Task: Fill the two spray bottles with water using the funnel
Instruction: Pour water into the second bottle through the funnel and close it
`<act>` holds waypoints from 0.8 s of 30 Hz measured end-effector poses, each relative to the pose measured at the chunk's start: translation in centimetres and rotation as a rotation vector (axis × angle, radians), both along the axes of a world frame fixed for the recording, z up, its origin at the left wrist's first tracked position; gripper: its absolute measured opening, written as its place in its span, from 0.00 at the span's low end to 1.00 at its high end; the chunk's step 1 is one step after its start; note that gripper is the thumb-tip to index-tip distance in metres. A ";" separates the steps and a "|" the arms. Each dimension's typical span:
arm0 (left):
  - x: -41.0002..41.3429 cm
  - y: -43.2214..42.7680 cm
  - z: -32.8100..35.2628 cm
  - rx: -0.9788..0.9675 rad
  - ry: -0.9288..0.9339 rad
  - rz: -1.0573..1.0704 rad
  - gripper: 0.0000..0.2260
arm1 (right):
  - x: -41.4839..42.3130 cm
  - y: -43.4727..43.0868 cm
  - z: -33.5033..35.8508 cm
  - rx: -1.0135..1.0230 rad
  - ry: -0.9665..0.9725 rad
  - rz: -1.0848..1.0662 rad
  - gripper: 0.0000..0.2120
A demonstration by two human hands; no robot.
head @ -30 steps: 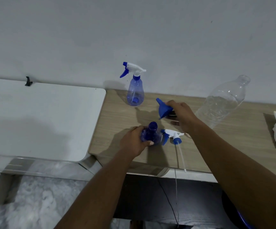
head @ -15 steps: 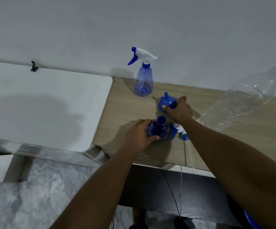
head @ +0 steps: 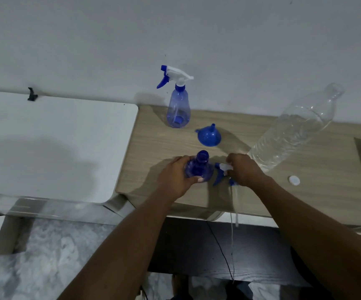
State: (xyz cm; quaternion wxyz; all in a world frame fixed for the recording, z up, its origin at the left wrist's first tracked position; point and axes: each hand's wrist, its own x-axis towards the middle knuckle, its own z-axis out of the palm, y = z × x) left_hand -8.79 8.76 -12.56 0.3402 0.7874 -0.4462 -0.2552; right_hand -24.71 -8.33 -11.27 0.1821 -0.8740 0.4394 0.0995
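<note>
Water bottle (head: 294, 131), clear and uncapped, leans far right on the wooden table (head: 305, 169). One capped spray bottle (head: 178, 105) stands far by the wall; the open spray bottle (head: 199, 167) sits near, left hand (head: 176, 178) wrapped around it. Between them rests the funnel (head: 207, 135), spout up. Right hand (head: 243, 169) pinches the loose sprayer head (head: 222, 172); a white cap (head: 294, 180) lies right.

Funnel (head: 208, 135) sits mid-table (head: 305, 191): capped spray bottle (head: 178, 110) behind-left, open bottle (head: 199, 167) in front, water bottle (head: 294, 131) right.

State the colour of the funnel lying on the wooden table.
The funnel is blue, clearest in the head view.
</note>
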 end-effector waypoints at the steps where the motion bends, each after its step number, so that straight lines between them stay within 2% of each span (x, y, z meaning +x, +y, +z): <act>1: 0.0 0.0 0.0 0.000 -0.001 0.000 0.30 | -0.2 0.1 -0.2 0.002 -0.011 0.001 0.14; 7: -0.1 0.1 0.4 0.018 -0.029 -0.001 0.31 | -0.7 0.3 1.1 0.063 -0.063 0.047 0.09; 13: 0.0 0.1 0.7 0.024 -0.043 0.003 0.29 | -0.2 -0.3 12.2 -0.091 -0.461 -0.019 0.12; 18: 0.0 -0.2 1.1 0.078 -0.010 0.014 0.31 | 1.8 1.9 18.9 -0.227 -0.767 0.062 0.12; 24: 0.0 -0.2 1.5 0.119 0.008 0.008 0.31 | 3.5 3.8 17.3 -0.195 -0.731 0.173 0.12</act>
